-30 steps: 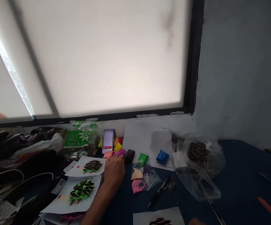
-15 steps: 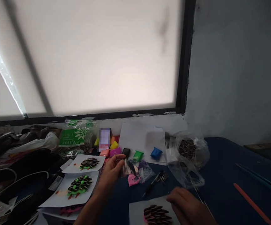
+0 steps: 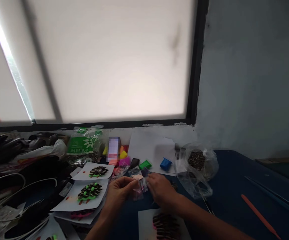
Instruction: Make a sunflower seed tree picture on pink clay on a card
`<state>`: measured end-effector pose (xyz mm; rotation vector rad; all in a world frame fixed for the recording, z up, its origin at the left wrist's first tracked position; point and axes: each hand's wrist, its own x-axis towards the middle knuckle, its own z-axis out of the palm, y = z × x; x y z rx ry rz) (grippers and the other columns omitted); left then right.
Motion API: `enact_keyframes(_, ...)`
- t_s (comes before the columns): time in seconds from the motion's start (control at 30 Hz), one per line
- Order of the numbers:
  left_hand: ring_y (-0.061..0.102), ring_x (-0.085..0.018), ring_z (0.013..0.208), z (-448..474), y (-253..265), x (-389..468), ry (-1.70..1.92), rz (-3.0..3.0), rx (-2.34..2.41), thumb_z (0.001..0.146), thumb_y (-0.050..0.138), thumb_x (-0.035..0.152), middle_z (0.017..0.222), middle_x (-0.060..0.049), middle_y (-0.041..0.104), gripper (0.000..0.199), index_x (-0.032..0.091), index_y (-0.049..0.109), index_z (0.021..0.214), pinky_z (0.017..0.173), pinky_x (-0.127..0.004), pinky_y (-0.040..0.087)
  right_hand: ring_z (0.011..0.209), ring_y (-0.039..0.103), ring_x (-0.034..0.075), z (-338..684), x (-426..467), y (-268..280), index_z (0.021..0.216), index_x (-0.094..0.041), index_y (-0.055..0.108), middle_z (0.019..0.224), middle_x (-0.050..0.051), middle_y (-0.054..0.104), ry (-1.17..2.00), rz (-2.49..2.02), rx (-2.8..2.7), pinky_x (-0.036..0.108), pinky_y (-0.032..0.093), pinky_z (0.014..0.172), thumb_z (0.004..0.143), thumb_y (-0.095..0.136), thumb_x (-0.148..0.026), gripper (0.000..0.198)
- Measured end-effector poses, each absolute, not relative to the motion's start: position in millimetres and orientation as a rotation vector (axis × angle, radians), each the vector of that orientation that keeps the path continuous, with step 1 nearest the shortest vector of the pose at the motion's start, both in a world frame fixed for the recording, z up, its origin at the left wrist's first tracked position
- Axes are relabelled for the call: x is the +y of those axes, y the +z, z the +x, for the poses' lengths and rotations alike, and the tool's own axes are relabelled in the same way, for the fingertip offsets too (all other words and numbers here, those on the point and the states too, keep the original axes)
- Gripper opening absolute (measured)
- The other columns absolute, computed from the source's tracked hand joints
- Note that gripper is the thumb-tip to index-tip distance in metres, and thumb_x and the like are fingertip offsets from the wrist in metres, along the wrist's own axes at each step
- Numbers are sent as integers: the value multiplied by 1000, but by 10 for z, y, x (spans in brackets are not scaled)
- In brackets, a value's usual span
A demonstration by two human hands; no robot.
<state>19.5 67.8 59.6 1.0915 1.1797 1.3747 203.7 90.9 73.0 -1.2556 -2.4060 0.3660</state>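
Nearest me: the white sheet [image 3: 144, 218] w/ the seed figure [image 3: 166, 226], flat on the blue surface [image 3: 225, 186], lower middle; my R arm crosses over its far part in view. Half a sec ago my R hand was down at that sheet; it's since come up & across, the main change.

Next out, both hands meet at a small clear bag [image 3: 138, 193], pinkish inside. L hand [image 3: 121, 189]: thumb & index pinched narrow on the bag's upper edge. R hand [image 3: 162, 190]: fingers curled in close on the other side; can't tell if they grip or only touch. Prev. view had L hand holding a clear bag; now a crumpled bag [image 3: 121, 170] w/ red lies beyond it, prob. the same one, not sure.

So IMO work's shifted from sheet to bag, two-handed now; can't see anything taken out.

Just past the hands: peach pkt [image 3: 137, 177] & purple pkt [image 3: 145, 171], close together. Then black pkt [image 3: 134, 162], green pkt [image 3: 144, 164] (turned a bit vs before) & blue pkt [image 3: 165, 164]. Farthest: blank paper [image 3: 144, 143] by the wall, bag of seeds [image 3: 196, 160] off R.
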Motion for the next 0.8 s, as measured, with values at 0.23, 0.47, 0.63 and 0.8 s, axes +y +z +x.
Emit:
enact_keyframes(0.23,54,-10,43,294,726,626,1352,1171,1041,55,90,60,51,3,63,51,17,64,64,43,-18,39,65,55,14,2020,515,995,73,-18,58,70,-1,60,670,-1150,-2060,24,38,58,86,72,-29,22)
enact_keyframes(0.47,57,-13,48,402,706,554,1231,1244,907,60,85,68,55,2,62,55,17,64,66,49,-23,46,67,60,14,1980,441,874,78,-15,64,73,2,66,1038,-981,-1872,23,47,61,92,60,-30,21)
enact_keyframes(0.63,61,-16,56,430,781,503,1198,1287,865,58,87,67,59,-1,66,55,16,69,70,58,-27,51,72,66,18,2127,459,898,77,-14,70,76,5,71,1073,-969,-1843,25,50,65,94,55,-30,27)
enact_keyframes(0.8,60,-16,58,421,757,508,1166,1357,843,62,86,65,60,0,65,53,16,68,71,59,-26,50,70,67,18,2162,424,926,75,-14,72,73,5,71,1010,-997,-1871,25,47,63,92,57,-25,26)
